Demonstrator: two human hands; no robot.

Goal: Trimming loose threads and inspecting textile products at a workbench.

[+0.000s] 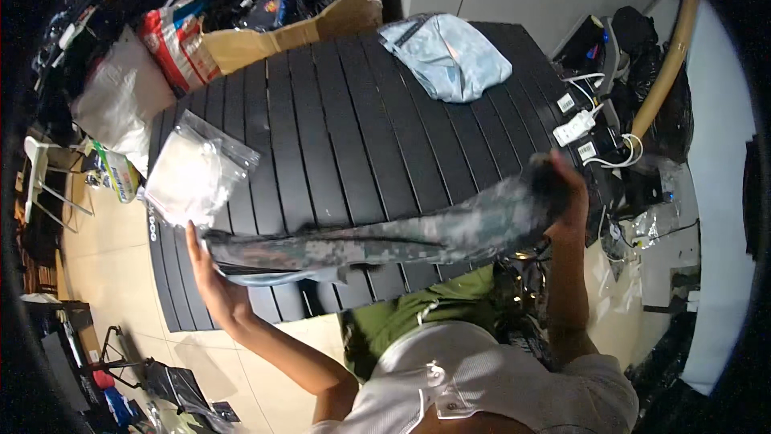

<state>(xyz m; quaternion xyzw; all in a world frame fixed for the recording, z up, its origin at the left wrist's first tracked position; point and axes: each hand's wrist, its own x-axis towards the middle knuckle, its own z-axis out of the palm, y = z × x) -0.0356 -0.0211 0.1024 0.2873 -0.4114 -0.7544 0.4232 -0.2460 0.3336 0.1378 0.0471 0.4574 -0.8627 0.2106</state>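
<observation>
A long, folded camouflage garment in grey, green and black stretches sideways between my hands, above the near part of the black slatted table. Its exact kind cannot be made out. My left hand holds the left end, with one finger pointing up along the edge. At the other end, raised higher, my right hand is closed round a dark bunched part; motion smears it. A strip of light blue cloth shows below the garment near my left hand. Just beyond that hand lies a clear plastic bag with something white inside.
A crumpled light blue cloth item lies at the table's far side. Behind stands an open cardboard box of dark packaged goods. White power strips with cables run along the right edge, near a bent tan pole.
</observation>
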